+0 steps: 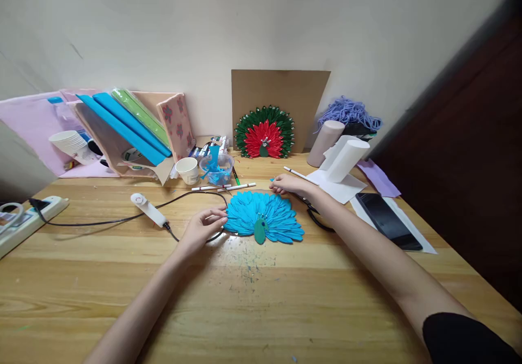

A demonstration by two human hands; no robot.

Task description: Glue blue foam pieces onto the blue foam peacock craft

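Note:
On the wooden table (196, 309) lies a blue peacock craft (281, 217) with layered leaf-like feathers and a green body (260, 231). My left hand (204, 228) pinches its left edge between thumb and fingers. Beyond the craft's top edge, my right hand (289, 183) is closed, with a small blue piece (272, 180) showing at its fingertips; most of that piece is hidden. Small dark scraps (250, 269) are scattered in front of the craft.
A green-and-red peacock craft (265, 136) leans on a cardboard sheet (281, 89). Around stand a paper cup (187, 170), a tub of blue scraps (216, 169), white rolls (348, 160) and a phone (387, 220). A corded white device (147, 210) lies left, near a power strip (53, 210).

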